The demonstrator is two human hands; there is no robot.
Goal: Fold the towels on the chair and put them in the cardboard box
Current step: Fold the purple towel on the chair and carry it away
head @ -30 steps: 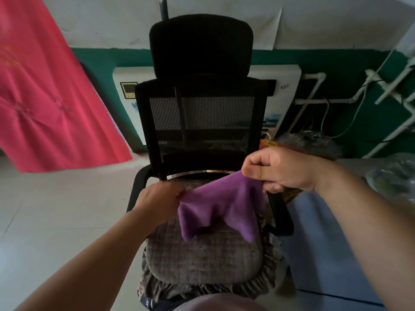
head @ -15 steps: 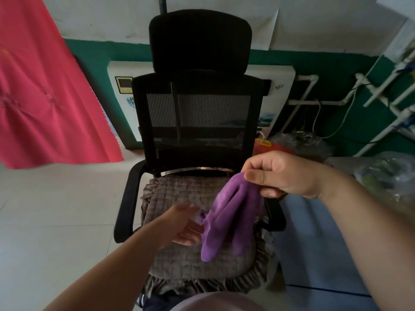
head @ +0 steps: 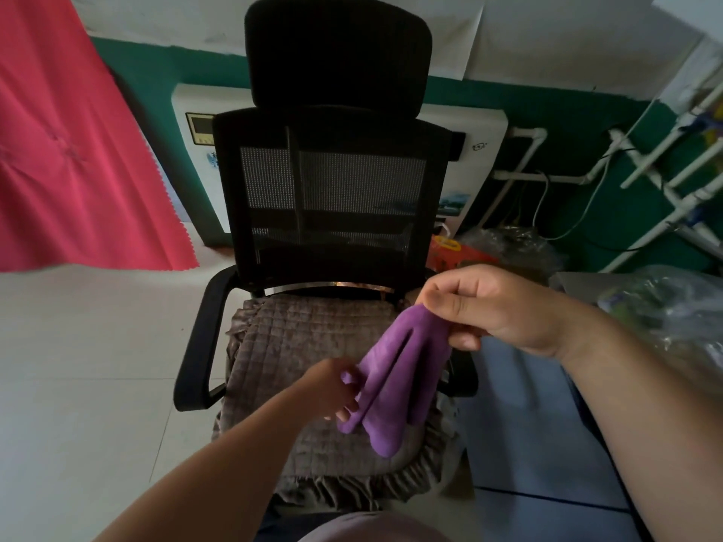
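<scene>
Head view: purple towel in both hands (apparently), no legible writing.

No legible txt; markings on white appliance & red packet too blurred.

light: dim indoor daylight; lens: edges bowed; blur: left grip

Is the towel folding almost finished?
Not yet. Nothing looks finished: the purple towel hangs in loose folds over the chair's seat cushion. The right hand pinches its top, and the left hand touches its lower edge. Folding and boxing remain; no cardboard box is in view.
</scene>
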